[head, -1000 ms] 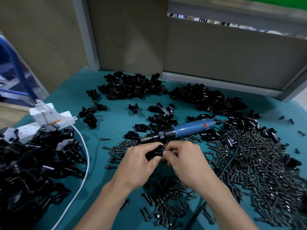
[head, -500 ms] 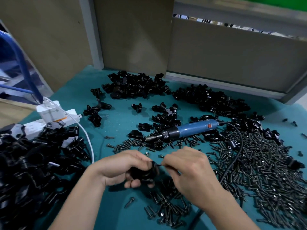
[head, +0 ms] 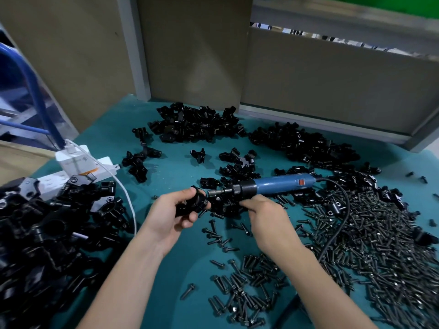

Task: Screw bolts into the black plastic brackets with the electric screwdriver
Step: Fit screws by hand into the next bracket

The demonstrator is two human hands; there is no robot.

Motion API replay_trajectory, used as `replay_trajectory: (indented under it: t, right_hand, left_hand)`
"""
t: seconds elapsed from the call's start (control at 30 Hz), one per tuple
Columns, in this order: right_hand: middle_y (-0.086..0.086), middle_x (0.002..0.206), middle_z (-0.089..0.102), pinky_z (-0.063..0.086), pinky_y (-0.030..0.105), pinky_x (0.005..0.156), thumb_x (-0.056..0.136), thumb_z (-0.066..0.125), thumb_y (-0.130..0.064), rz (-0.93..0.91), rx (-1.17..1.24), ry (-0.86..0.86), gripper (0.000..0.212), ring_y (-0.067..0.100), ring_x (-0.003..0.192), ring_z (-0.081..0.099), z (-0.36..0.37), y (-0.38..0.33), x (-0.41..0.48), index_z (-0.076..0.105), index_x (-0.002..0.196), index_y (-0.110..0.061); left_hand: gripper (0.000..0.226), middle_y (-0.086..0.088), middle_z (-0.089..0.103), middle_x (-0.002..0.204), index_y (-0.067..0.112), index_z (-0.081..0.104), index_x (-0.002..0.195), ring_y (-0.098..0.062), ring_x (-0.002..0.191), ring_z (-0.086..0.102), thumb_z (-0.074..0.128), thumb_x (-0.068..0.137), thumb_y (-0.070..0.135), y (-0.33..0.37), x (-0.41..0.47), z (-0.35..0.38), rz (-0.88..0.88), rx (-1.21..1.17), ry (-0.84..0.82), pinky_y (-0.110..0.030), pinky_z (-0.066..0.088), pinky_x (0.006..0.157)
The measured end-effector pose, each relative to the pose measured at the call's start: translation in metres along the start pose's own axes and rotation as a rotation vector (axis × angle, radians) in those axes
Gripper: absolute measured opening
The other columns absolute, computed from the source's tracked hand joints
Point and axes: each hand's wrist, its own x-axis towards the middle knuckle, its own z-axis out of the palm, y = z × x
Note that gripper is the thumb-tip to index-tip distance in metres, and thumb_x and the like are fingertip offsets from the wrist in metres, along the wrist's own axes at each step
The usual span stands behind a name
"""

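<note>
Left hand (head: 177,213) now lifted, gripping bracket (head: 191,205) at screwdriver (head: 268,187) tip; right hand (head: 266,216) off the bolt, apparently closing around tool. Driving next.

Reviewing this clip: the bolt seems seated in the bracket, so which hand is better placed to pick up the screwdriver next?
Right. The left hand is closed around the bracket, so it is occupied. The right hand is already reaching toward the blue electric screwdriver, fingertips near its black nose, and the handle and cord lie on that side.
</note>
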Motion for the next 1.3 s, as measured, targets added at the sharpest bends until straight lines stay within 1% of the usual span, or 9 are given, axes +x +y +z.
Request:
replay_trajectory:
  t: [0.1, 0.23, 0.37, 0.53, 0.73, 0.87, 1.03, 1.17, 1.3]
  right_hand:
    - [0.002, 0.111, 0.064, 0.050, 0.033, 0.083, 0.098, 0.058, 0.003, -0.056, -0.132, -0.022, 0.038, 0.023, 0.100, 0.060, 0.003, 0.000, 0.002, 0.070, 0.131, -0.013]
    - [-0.009, 0.090, 0.064, 0.044, 0.032, 0.069, 0.094, 0.072, -0.021, -0.032, -0.176, 0.084, 0.003, 0.017, 0.083, 0.061, -0.009, -0.011, -0.001, 0.074, 0.093, -0.022]
    - [-0.017, 0.070, 0.069, 0.057, 0.030, 0.061, 0.094, 0.073, -0.031, 0.121, 0.181, 0.084, 0.011, 0.008, 0.064, 0.066, -0.024, -0.025, -0.013, 0.070, 0.084, -0.035]
    - [-0.010, 0.069, 0.074, 0.058, 0.020, 0.061, 0.086, 0.077, -0.011, 0.090, 0.584, 0.125, 0.022, 0.009, 0.064, 0.073, -0.042, -0.054, -0.016, 0.072, 0.076, -0.030]
    - [-0.012, 0.070, 0.075, 0.055, 0.015, 0.061, 0.081, 0.081, -0.002, 0.032, 0.631, 0.098, 0.029, 0.005, 0.066, 0.073, -0.045, -0.062, -0.012, 0.078, 0.072, -0.030]
    - [-0.013, 0.065, 0.074, 0.050, 0.010, 0.055, 0.082, 0.082, -0.004, 0.016, 0.631, 0.130, 0.029, 0.003, 0.061, 0.071, -0.043, -0.058, -0.010, 0.077, 0.070, -0.030]
    - [-0.014, 0.064, 0.073, 0.049, 0.011, 0.053, 0.081, 0.082, -0.007, 0.007, 0.585, 0.181, 0.026, 0.003, 0.058, 0.069, -0.040, -0.055, -0.008, 0.075, 0.069, -0.029]
    - [-0.016, 0.065, 0.072, 0.050, 0.011, 0.054, 0.082, 0.081, -0.008, 0.006, 0.573, 0.197, 0.025, 0.001, 0.060, 0.069, -0.040, -0.055, -0.007, 0.074, 0.070, -0.029]
    - [-0.012, 0.066, 0.074, 0.049, 0.014, 0.050, 0.084, 0.080, -0.008, 0.039, 0.608, 0.188, 0.024, 0.005, 0.058, 0.069, -0.039, -0.050, -0.004, 0.073, 0.073, -0.028]
  left_hand:
    - [0.023, -0.021, 0.076, 0.090, 0.000, 0.070, 0.106, -0.012, 0.050, 0.049, 0.056, 0.099, 0.017, -0.002, -0.001, 0.003, 0.015, 0.049, 0.008, -0.019, 0.035, 0.039]
    - [0.022, -0.024, 0.076, 0.091, 0.004, 0.079, 0.094, -0.013, 0.050, 0.051, 0.059, 0.099, 0.012, -0.004, -0.001, 0.003, 0.074, 0.075, 0.018, -0.019, 0.036, 0.040]
    - [0.019, -0.015, 0.074, 0.085, 0.016, 0.084, 0.090, -0.013, 0.051, 0.053, 0.070, 0.094, 0.004, -0.008, 0.001, 0.008, 0.223, 0.196, 0.049, -0.020, 0.040, 0.041]
    - [0.027, -0.003, 0.070, 0.068, 0.026, 0.083, 0.089, -0.011, 0.048, 0.050, 0.080, 0.085, -0.001, -0.011, 0.001, 0.012, 0.373, 0.341, 0.030, -0.018, 0.038, 0.042]
    - [0.024, 0.008, 0.074, 0.072, 0.023, 0.084, 0.096, 0.000, 0.057, 0.061, 0.078, 0.085, 0.004, -0.015, -0.005, 0.022, 0.537, 0.343, -0.217, -0.009, 0.044, 0.053]
    - [0.022, 0.009, 0.075, 0.074, 0.017, 0.083, 0.098, 0.002, 0.064, 0.065, 0.073, 0.089, -0.002, -0.019, -0.005, 0.025, 0.590, 0.355, -0.213, -0.007, 0.047, 0.062]
    - [0.023, 0.007, 0.074, 0.077, 0.038, 0.081, 0.105, -0.005, 0.062, 0.054, 0.065, 0.091, 0.028, -0.025, -0.003, 0.026, 0.583, 0.435, -0.115, -0.017, 0.043, 0.059]
    - [0.022, -0.009, 0.074, 0.086, 0.037, 0.081, 0.105, -0.013, 0.069, 0.053, 0.062, 0.094, 0.034, -0.028, -0.003, 0.028, 0.603, 0.463, -0.106, -0.028, 0.042, 0.062]
    - [0.024, -0.016, 0.074, 0.088, 0.041, 0.082, 0.101, -0.021, 0.067, 0.045, 0.059, 0.093, 0.042, -0.027, -0.001, 0.029, 0.632, 0.458, -0.041, -0.045, 0.036, 0.052]
